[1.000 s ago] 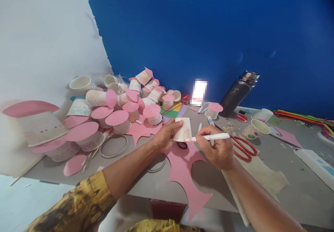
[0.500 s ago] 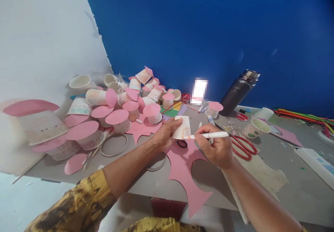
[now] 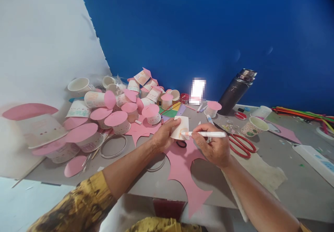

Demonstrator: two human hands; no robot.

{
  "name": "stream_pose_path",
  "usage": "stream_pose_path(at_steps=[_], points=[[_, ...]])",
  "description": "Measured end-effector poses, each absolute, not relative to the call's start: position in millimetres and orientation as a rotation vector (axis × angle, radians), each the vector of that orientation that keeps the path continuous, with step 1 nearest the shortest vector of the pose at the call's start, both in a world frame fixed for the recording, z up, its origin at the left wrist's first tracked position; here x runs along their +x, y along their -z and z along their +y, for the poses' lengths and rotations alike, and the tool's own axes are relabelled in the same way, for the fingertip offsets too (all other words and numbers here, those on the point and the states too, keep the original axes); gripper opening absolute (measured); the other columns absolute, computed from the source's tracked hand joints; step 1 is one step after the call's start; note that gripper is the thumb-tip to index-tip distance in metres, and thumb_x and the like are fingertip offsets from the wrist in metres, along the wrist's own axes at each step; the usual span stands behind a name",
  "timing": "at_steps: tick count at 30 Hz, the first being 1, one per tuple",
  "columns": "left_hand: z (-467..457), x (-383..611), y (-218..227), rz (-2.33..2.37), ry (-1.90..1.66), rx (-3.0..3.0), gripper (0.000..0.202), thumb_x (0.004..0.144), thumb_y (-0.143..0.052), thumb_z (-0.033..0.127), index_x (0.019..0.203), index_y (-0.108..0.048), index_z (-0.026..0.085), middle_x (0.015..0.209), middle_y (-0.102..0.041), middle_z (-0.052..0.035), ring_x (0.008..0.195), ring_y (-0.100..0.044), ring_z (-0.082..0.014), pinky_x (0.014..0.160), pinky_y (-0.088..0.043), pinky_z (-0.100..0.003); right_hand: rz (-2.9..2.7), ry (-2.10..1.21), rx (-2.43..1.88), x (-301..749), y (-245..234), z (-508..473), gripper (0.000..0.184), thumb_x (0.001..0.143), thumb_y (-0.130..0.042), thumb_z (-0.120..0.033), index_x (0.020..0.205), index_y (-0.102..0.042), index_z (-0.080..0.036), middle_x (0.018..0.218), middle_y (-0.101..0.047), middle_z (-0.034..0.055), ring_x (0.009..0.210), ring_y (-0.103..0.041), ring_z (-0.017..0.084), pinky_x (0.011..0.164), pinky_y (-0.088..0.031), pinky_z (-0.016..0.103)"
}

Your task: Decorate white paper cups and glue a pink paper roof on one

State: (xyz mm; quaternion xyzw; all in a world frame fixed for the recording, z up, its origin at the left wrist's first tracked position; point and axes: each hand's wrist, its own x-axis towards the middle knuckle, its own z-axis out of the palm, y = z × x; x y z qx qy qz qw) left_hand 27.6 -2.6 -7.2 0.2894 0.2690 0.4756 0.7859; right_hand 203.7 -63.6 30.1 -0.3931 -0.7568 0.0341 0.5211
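Observation:
My left hand grips a small white paper cup held upside down above the table, thumb on its top edge. My right hand pinches a white marker pen whose orange tip touches the cup's side, where orange marks show. Under both hands lies a pink paper offcut with round cut-outs, and a small black ring sits just below the cup.
A heap of decorated paper cups with pink paper circles fills the left of the grey table. Red scissors lie right of my right hand, then a patterned cup, a dark flask and coloured sticks. A metal ring lies at left.
The marker tip has slid a little left across the cup's side, and my left hand has tilted the cup slightly. Everything else on the table stays put.

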Motion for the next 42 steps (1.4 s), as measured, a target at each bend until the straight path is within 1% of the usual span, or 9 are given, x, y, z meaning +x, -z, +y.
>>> stream_pose_path(at_steps=[4,10,15,21,25,28,34,38,42], points=[[-1.8,28.1,8.5,0.59,-1.025,0.62,0.022,0.083,-0.079,0.027,0.095,-0.067,0.013,0.083,-0.071,-0.0047,0.071,-0.067,-0.0171,0.063,-0.055,-0.028,-1.719,-0.023,-0.974,205.5,-28.9,-61.7,0.012,0.095,-0.064,-0.026,0.084,-0.066,-0.022,0.069,-0.07,-0.002,0.051,-0.058,0.01,0.049,-0.045,0.022],[-2.1,28.5,8.0,0.59,-1.017,0.662,0.024,0.082,-0.081,0.029,0.093,-0.066,0.014,0.079,-0.069,-0.0028,0.067,-0.065,-0.0157,0.058,-0.052,-0.026,-1.823,-0.083,-0.934,204.6,-30.2,-62.3,0.014,0.094,-0.065,-0.028,0.082,-0.066,-0.021,0.064,-0.068,-0.0032,0.047,-0.054,0.009,0.048,-0.044,0.021],[-3.3,29.4,6.2,0.61,-1.024,0.644,0.021,0.082,-0.079,0.026,0.093,-0.066,0.014,0.083,-0.07,-0.0044,0.071,-0.066,-0.0162,0.063,-0.054,-0.027,-1.7,-0.008,-1.003,205.1,-30.5,-61.7,0.014,0.094,-0.064,-0.028,0.082,-0.066,-0.021,0.068,-0.07,-0.0012,0.049,-0.057,0.01,0.049,-0.045,0.022],[-4.6,28.0,6.5,0.583,-1.016,0.674,0.018,0.085,-0.078,0.026,0.091,-0.066,0.015,0.08,-0.069,-0.0035,0.069,-0.065,-0.0167,0.062,-0.052,-0.027,-1.789,-0.074,-0.991,204.9,-31.1,-61.4,0.017,0.094,-0.064,-0.031,0.08,-0.067,-0.022,0.063,-0.068,-0.0015,0.046,-0.054,0.011,0.048,-0.045,0.024],[-3.6,28.2,6.2,0.583,-0.994,0.631,0.018,0.087,-0.074,0.026,0.097,-0.068,0.013,0.084,-0.073,-0.0071,0.072,-0.068,-0.0186,0.065,-0.055,-0.029,-1.664,-0.012,-1.089,207.9,-31.9,-60.1,0.017,0.093,-0.064,-0.032,0.079,-0.066,-0.022,0.066,-0.071,-0.0008,0.05,-0.058,0.012,0.05,-0.046,0.024],[-2.7,28.7,6.7,0.578,-0.986,0.605,0.017,0.088,-0.073,0.025,0.098,-0.069,0.012,0.084,-0.073,-0.0069,0.071,-0.068,-0.0182,0.064,-0.056,-0.029,-1.681,-0.039,-1.075,208.9,-32.1,-60.4,0.016,0.093,-0.064,-0.033,0.08,-0.066,-0.023,0.067,-0.071,-0.0007,0.052,-0.06,0.013,0.052,-0.046,0.025],[-2.5,27.9,7.2,0.574,-0.997,0.589,0.017,0.089,-0.07,0.023,0.102,-0.069,0.012,0.087,-0.075,-0.0083,0.073,-0.071,-0.0197,0.065,-0.058,-0.03,-1.682,-0.003,-1.062,208.3,-32.4,-59.7,0.016,0.092,-0.064,-0.029,0.077,-0.064,-0.023,0.062,-0.068,-0.0022,0.048,-0.055,0.012,0.049,-0.042,0.024],[-1.8,27.4,7.2,0.578,-0.981,0.581,0.02,0.09,-0.07,0.025,0.104,-0.068,0.011,0.09,-0.076,-0.0101,0.075,-0.073,-0.0217,0.069,-0.06,-0.033,-1.626,-0.008,-1.078,208.2,-33.5,-59.2,0.016,0.092,-0.062,-0.03,0.078,-0.064,-0.023,0.065,-0.07,-0.0013,0.05,-0.057,0.013,0.05,-0.045,0.026],[-1.7,27.4,6.9,0.574,-0.975,0.58,0.019,0.089,-0.07,0.024,0.103,-0.067,0.012,0.088,-0.076,-0.0094,0.073,-0.072,-0.0209,0.067,-0.06,-0.032,-1.671,-0.024,-1.052,207.5,-33.1,-59.5,0.015,0.091,-0.063,-0.03,0.077,-0.063,-0.023,0.064,-0.069,-0.002,0.048,-0.056,0.012,0.047,-0.042,0.025]])
